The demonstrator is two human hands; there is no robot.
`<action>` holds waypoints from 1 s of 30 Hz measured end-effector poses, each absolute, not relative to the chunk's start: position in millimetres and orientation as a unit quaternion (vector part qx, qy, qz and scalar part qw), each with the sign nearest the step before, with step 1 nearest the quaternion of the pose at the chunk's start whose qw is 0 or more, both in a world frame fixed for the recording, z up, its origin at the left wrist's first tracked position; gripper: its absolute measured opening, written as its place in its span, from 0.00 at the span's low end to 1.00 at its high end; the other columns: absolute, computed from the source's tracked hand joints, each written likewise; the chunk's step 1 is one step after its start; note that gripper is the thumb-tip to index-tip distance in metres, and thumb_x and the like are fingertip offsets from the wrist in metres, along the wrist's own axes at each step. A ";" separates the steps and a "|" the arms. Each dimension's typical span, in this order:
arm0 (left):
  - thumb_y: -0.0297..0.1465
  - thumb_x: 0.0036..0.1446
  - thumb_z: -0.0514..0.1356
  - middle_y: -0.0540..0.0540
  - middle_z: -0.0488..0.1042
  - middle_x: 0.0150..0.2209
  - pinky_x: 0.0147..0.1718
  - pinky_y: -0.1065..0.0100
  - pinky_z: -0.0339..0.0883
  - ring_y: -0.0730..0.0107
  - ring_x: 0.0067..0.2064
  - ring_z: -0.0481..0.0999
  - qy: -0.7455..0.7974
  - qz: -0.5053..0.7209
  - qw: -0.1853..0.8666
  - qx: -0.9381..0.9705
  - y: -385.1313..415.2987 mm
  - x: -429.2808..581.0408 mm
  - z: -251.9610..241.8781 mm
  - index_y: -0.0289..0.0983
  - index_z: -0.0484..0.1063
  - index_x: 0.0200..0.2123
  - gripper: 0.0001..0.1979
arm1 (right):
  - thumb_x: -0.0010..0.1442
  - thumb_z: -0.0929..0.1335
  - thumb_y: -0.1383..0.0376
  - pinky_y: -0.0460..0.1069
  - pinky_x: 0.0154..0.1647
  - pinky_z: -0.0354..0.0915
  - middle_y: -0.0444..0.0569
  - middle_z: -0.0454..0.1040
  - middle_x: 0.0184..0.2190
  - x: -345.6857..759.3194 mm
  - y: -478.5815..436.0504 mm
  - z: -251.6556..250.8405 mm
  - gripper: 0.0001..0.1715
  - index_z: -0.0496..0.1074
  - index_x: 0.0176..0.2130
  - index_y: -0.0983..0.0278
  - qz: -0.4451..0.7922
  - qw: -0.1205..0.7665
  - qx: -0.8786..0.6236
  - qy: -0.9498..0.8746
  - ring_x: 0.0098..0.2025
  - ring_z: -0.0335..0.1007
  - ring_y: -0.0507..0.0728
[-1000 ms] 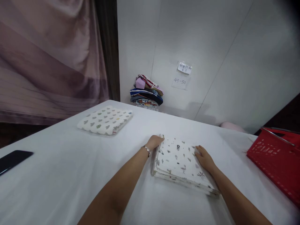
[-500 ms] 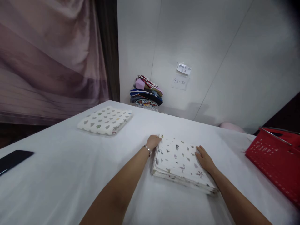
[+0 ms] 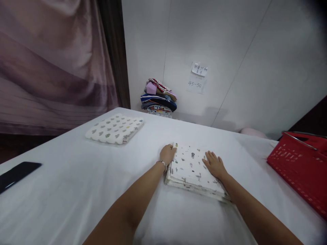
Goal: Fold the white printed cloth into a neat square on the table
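Note:
A folded white blanket (image 3: 190, 172) with small printed plants and birds lies on the white-covered table (image 3: 84, 190), its layers showing along the near edge. My left hand (image 3: 168, 154), a bracelet at its wrist, is closed on the blanket's far left corner, thumb on top and the other fingers partly hidden at the side. Flat on the blanket's right part rests my right hand (image 3: 215, 165), fingers stretched out and a little spread. Farther left on the table is another folded blanket (image 3: 114, 128), white with grey cloud shapes.
A black phone (image 3: 19, 175) lies at the table's left edge. On the right stands a red plastic basket (image 3: 301, 166) with a metal handle. Behind the table is a stack of folded fabrics (image 3: 158, 98) against the wall; a pink curtain (image 3: 51, 68) hangs at the left.
My right hand has slid left and inward from the blanket's right edge onto its top. My left hand stays at the left corner. The view has shifted slightly.

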State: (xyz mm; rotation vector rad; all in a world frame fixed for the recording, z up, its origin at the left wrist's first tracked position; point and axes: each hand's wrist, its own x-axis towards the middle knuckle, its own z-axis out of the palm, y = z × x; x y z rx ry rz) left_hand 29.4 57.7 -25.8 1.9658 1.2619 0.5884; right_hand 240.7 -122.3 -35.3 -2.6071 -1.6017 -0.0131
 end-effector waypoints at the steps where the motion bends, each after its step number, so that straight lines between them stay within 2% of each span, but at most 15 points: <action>1: 0.39 0.52 0.56 0.44 0.75 0.35 0.34 0.71 0.58 0.66 0.38 0.71 0.487 0.229 0.365 0.760 57.5 28.3 -25.0 0.36 0.71 0.32 0.12 | 0.63 0.52 0.51 0.62 0.60 0.40 0.52 0.47 0.63 241.3 -122.2 -35.8 0.33 0.51 0.61 0.64 0.007 0.036 -0.853 -0.521 0.65 0.38 0.60; 5: 0.41 0.52 0.58 0.45 0.75 0.35 0.33 0.72 0.60 0.69 0.36 0.72 0.473 0.221 0.406 0.750 58.0 20.5 -22.3 0.36 0.71 0.32 0.13 | 0.63 0.52 0.51 0.63 0.60 0.40 0.53 0.46 0.64 235.8 -124.0 -25.5 0.33 0.52 0.61 0.63 0.031 0.040 -0.858 -0.511 0.65 0.37 0.61; 10: 0.38 0.49 0.61 0.46 0.75 0.33 0.31 0.73 0.61 0.70 0.34 0.72 0.463 0.238 0.471 0.712 41.3 -2.2 -22.6 0.35 0.71 0.31 0.12 | 0.63 0.52 0.49 0.62 0.62 0.35 0.51 0.42 0.65 204.3 -133.0 -20.3 0.34 0.50 0.62 0.62 0.027 0.075 -0.811 -0.580 0.66 0.31 0.60; 14: 0.35 0.51 0.59 0.49 0.73 0.26 0.27 0.73 0.61 0.74 0.28 0.69 0.450 0.243 0.524 0.681 17.4 -22.3 -22.3 0.35 0.71 0.27 0.09 | 0.62 0.53 0.48 0.63 0.61 0.37 0.51 0.45 0.64 185.0 -135.6 -19.5 0.34 0.54 0.61 0.63 0.087 0.094 -0.788 -0.602 0.65 0.35 0.62; 16: 0.35 0.51 0.58 0.51 0.70 0.23 0.24 0.74 0.59 0.76 0.24 0.66 0.449 0.238 0.551 0.662 7.1 -29.1 -20.8 0.34 0.70 0.26 0.09 | 0.62 0.54 0.50 0.61 0.61 0.40 0.52 0.50 0.63 173.9 -131.3 -11.1 0.32 0.59 0.58 0.64 0.079 0.146 -0.782 -0.601 0.64 0.40 0.62; 18: 0.35 0.51 0.58 0.52 0.67 0.20 0.21 0.74 0.57 0.78 0.21 0.63 0.451 0.234 0.578 0.639 -0.5 -33.5 -18.2 0.34 0.70 0.26 0.09 | 0.62 0.55 0.52 0.56 0.58 0.50 0.52 0.61 0.57 156.1 -124.1 0.0 0.28 0.65 0.54 0.63 0.084 0.223 -0.759 -0.606 0.59 0.53 0.60; 20: 0.34 0.51 0.57 0.53 0.65 0.18 0.19 0.74 0.56 0.79 0.19 0.61 0.450 0.230 0.592 0.628 -5.9 -36.6 -15.0 0.34 0.70 0.27 0.09 | 0.62 0.55 0.53 0.51 0.48 0.61 0.49 0.72 0.46 131.9 -116.2 9.5 0.24 0.70 0.46 0.61 0.131 0.288 -0.728 -0.609 0.47 0.66 0.57; 21: 0.33 0.51 0.57 0.54 0.64 0.17 0.19 0.75 0.56 0.79 0.19 0.60 0.448 0.228 0.596 0.627 -8.0 -38.1 -13.3 0.33 0.70 0.27 0.08 | 0.61 0.56 0.54 0.49 0.42 0.62 0.48 0.74 0.41 118.9 -112.5 12.6 0.21 0.71 0.42 0.60 0.147 0.299 -0.714 -0.616 0.42 0.68 0.56; 24: 0.31 0.49 0.57 0.54 0.64 0.17 0.19 0.75 0.56 0.79 0.19 0.61 0.441 0.222 0.605 0.624 -13.9 -44.1 -9.5 0.33 0.71 0.27 0.07 | 0.58 0.61 0.54 0.47 0.32 0.60 0.45 0.73 0.30 85.7 -104.9 16.1 0.17 0.72 0.34 0.62 0.149 0.285 -0.711 -0.625 0.31 0.66 0.53; 30: 0.29 0.45 0.60 0.54 0.66 0.18 0.20 0.76 0.55 0.78 0.20 0.64 0.437 0.219 0.638 0.595 -21.5 -56.9 -7.2 0.31 0.71 0.34 0.10 | 0.53 0.66 0.53 0.45 0.26 0.52 0.44 0.71 0.27 63.4 -104.0 13.7 0.15 0.70 0.31 0.63 0.147 0.228 -0.748 -0.606 0.27 0.62 0.51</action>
